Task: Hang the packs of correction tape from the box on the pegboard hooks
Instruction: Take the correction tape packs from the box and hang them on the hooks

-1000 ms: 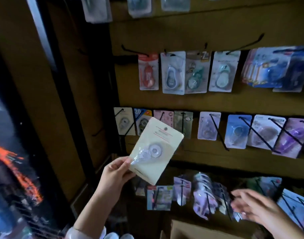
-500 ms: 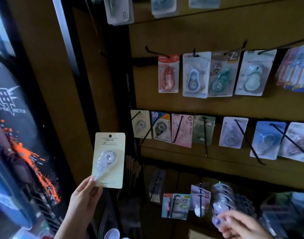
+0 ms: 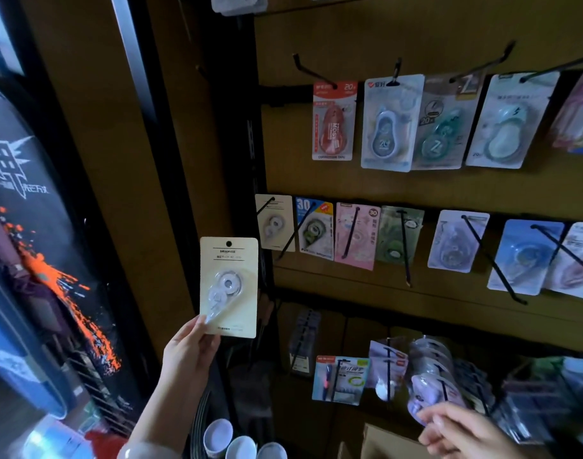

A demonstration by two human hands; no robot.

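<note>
My left hand (image 3: 188,356) pinches the bottom corner of a cream card pack of correction tape (image 3: 229,286) and holds it upright. The pack sits left of the pegboard (image 3: 416,34), in front of the black frame post. A matching cream pack (image 3: 274,223) hangs on the leftmost hook of the middle row, just up and right of the held one. My right hand (image 3: 459,429) is low at the right, its fingers against the lower edge of purple packs (image 3: 429,385) on the bottom row. Whether it grips one is unclear. A cardboard box (image 3: 383,442) shows below it.
Several tape packs hang in the upper row (image 3: 386,124) and the middle row (image 3: 356,240), with long black hooks (image 3: 495,260) sticking out. A bare hook (image 3: 313,72) is at the upper left. White cups (image 3: 240,445) stand at the bottom edge. A dark poster (image 3: 35,243) fills the left.
My left hand has swung the cream pack left and down, from tilted before the middle row to upright beside the post. My right hand has dropped toward the bottom row's purple packs.
</note>
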